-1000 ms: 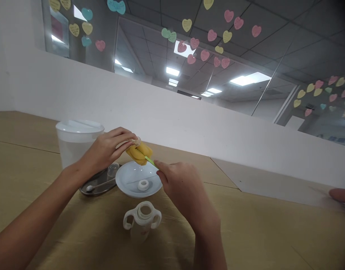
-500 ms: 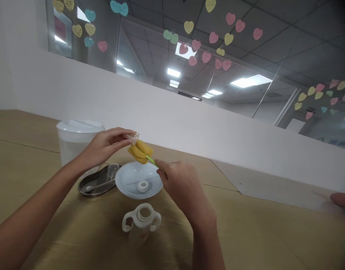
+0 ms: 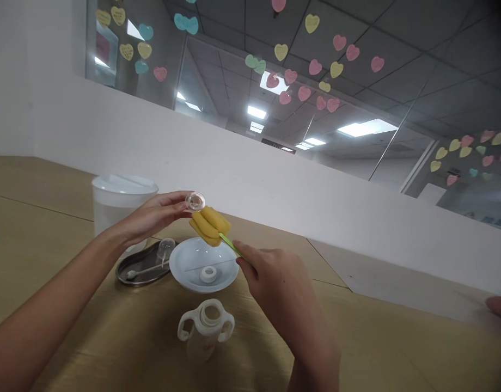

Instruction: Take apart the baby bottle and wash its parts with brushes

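My left hand (image 3: 158, 215) is closed on a small clear bottle nipple (image 3: 195, 201), its round opening facing me. In my right hand (image 3: 275, 283) is a sponge bottle brush with a yellow head (image 3: 211, 225) and a thin green handle (image 3: 228, 244). The yellow sponge is just below and right of the nipple; whether they touch I cannot tell. Beneath both hands sits a white bowl (image 3: 183, 269) with a white ring cap (image 3: 208, 274) in it. A two-handled baby bottle (image 3: 205, 329) stands open-topped on the table in front of the bowl.
Left of the bowl, a metal kidney tray (image 3: 122, 272) carries a clear cap (image 3: 166, 250) and a white-tipped brush (image 3: 146, 269). A white lidded bucket (image 3: 111, 209) stands behind it. A white wall with a window runs along the table's back. Something reddish (image 3: 499, 306) shows at the right edge.
The nipple has turned so its round opening faces me, and the sponge, which was up against it, has drawn down and right. My right hand has moved slightly right.
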The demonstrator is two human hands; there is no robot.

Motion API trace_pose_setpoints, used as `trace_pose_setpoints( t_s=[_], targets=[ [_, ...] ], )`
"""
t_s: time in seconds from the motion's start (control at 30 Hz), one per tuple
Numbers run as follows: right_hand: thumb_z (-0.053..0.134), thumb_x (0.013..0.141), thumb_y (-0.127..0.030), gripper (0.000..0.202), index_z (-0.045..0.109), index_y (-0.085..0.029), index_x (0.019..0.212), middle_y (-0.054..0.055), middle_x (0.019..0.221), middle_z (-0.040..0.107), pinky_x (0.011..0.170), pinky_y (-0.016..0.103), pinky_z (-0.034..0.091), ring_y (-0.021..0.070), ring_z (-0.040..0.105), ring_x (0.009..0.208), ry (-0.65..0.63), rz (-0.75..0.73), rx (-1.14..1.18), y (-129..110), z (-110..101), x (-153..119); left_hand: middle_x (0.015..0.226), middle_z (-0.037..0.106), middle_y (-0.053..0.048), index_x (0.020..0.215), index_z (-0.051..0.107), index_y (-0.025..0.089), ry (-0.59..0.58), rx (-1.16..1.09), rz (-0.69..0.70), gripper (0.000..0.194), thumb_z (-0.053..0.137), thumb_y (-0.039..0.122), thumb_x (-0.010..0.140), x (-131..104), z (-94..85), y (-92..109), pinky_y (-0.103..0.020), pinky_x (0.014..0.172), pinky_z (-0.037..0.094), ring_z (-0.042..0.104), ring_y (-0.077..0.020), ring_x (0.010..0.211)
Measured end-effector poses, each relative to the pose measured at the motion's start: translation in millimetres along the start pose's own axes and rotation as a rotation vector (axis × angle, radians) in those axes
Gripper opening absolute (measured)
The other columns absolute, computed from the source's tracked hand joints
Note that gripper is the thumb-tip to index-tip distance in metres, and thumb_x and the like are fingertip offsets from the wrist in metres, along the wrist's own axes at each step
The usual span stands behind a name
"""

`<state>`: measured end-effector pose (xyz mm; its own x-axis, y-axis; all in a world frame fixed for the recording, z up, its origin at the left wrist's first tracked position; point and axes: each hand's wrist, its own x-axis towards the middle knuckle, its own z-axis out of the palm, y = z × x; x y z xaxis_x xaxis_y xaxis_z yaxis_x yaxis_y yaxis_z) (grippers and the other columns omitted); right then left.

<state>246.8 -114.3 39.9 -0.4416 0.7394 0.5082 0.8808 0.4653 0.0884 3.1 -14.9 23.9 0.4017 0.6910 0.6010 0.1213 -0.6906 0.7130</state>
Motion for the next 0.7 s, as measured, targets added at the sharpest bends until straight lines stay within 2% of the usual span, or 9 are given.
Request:
trace_pose_setpoints(
  t_s=[0.17, 0.3, 0.47, 0.57, 0.7],
  targets=[
    [0.046, 0.088, -0.016, 0.021, 0.060, -0.025, 0.101, -0.002, 0.062, 0.063, 0.047, 0.024, 0.018, 0.0096, 0.043, 0.048, -0.037, -0.012, -0.009, -2, 1, -2, 0.127, 0.057, -0.006, 0.116, 0.059, 0.019, 0.056, -0.208, -0.152, 0.034, 0.053, 0.035, 0.087, 3, -2.1, -12, -0.033, 0.097, 0.045, 0.050, -0.0234, 0.119],
    [0.046, 0.088, -0.015, 0.021, 0.060, -0.024, 0.100, -0.001, 0.064, 0.065, 0.047, 0.025, 0.018, 0.0097, 0.044, 0.048, -0.052, -0.020, -0.011, -4, 2, 1, 0.128, 0.057, -0.006, 0.112, 0.063, 0.018, 0.097, -0.333, -0.230, 0.037, 0.061, 0.040, 0.082, 4, 1.8, -21, -0.034, 0.102, 0.037, 0.047, -0.0241, 0.122],
    [0.047, 0.088, -0.017, 0.022, 0.062, -0.025, 0.101, -0.001, 0.065, 0.065, 0.048, 0.025, 0.018, 0.0100, 0.044, 0.050, -0.086, 0.000, 0.006, -3, 1, 4, 0.117, 0.064, -0.005, 0.096, 0.070, 0.017, 0.178, -0.396, -0.255, 0.033, 0.068, 0.043, 0.074, 6, 11.4, -20, -0.034, 0.103, 0.033, 0.050, -0.0229, 0.117],
    [0.046, 0.089, -0.018, 0.023, 0.062, -0.025, 0.103, -0.001, 0.065, 0.066, 0.048, 0.025, 0.019, 0.0102, 0.044, 0.050, -0.092, 0.009, 0.013, -2, 1, 5, 0.103, 0.070, -0.005, 0.089, 0.071, 0.016, 0.242, -0.390, -0.254, 0.035, 0.071, 0.045, 0.069, 9, 15.4, -17, -0.036, 0.102, 0.035, 0.054, -0.0235, 0.111],
    [0.046, 0.089, -0.018, 0.023, 0.062, -0.026, 0.104, -0.002, 0.065, 0.065, 0.048, 0.025, 0.019, 0.0103, 0.044, 0.050, -0.100, 0.016, 0.007, -2, 4, 9, 0.102, 0.070, -0.004, 0.084, 0.071, 0.019, 0.292, -0.339, -0.252, 0.031, 0.069, 0.045, 0.067, 10, 17.6, -17, -0.037, 0.097, 0.039, 0.055, -0.0259, 0.109]
  ],
)
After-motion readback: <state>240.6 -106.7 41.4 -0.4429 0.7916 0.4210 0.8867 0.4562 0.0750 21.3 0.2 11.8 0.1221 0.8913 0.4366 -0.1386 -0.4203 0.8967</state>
